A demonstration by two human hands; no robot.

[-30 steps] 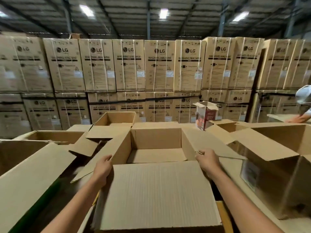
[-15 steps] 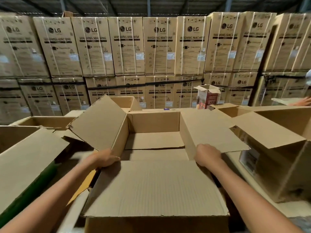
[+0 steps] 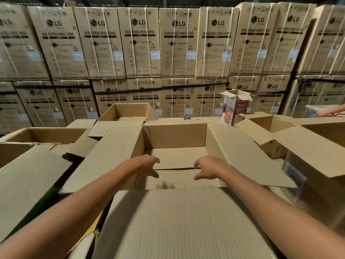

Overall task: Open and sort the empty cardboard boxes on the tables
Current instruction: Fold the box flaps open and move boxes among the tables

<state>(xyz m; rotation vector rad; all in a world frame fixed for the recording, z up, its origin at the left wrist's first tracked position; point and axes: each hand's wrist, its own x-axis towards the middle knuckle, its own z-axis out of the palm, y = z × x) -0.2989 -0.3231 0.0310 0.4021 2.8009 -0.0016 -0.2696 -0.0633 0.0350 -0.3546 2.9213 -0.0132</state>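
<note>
Progress looks partial. The large brown cardboard box [image 3: 175, 135] directly in front of the person is open at the top. Its four flaps are folded outward, the wide near flap [image 3: 177, 221] points toward the person, and nothing is seen inside.

Both hands are down inside this box, at the dark seam [image 3: 175, 168] where the bottom flaps meet. The left hand [image 3: 147, 166] is at the left end of the seam and the right hand [image 3: 207, 168] at the right end. Each has its fingers half curled, with the thumb apart from them. Because of blur I cannot tell if they hold a flap edge or only touch it.

Around it several more plain brown boxes stand open too: one on the left [image 3: 46, 135], one behind [image 3: 128, 111] and one on the right [image 3: 317, 146]. A small red and white printed carton [image 3: 236, 107] also stands open further back. So the opening seems done for the boxes in view. The sorting, in my judgement, is mostly left — the boxes stand mixed, touching and overlapping with their flaps, and no ordered group is visible.
</note>
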